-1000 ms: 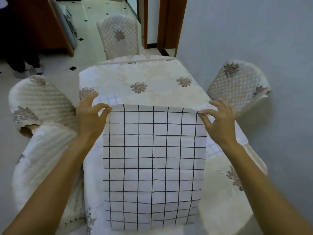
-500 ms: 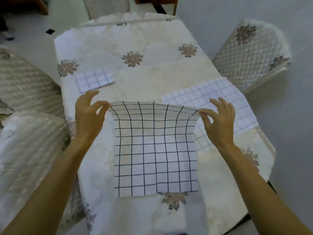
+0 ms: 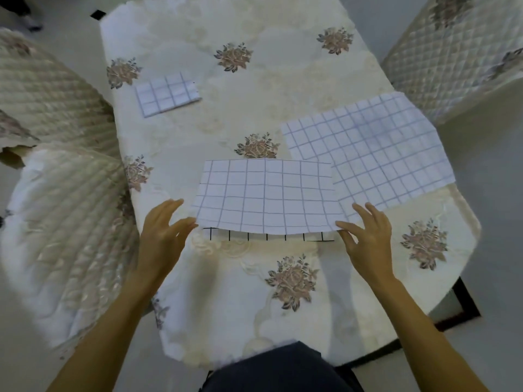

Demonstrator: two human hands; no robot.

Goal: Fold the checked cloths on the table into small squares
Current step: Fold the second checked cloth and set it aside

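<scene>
Floral-covered counter (image 3: 254, 312) carries a half-folded checked cloth (image 3: 266, 196); left hand (image 3: 164, 236) and right hand (image 3: 368, 239) pinch its near corners.

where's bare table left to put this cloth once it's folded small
Free: the stretch beside the small folded cloth, toward the far right of the table, and the near strip between the half-folded cloth and the table's near edge. Crowded: the right side, where the unfolded cloth spreads to the edge and tucks under the half-folded one.
</scene>
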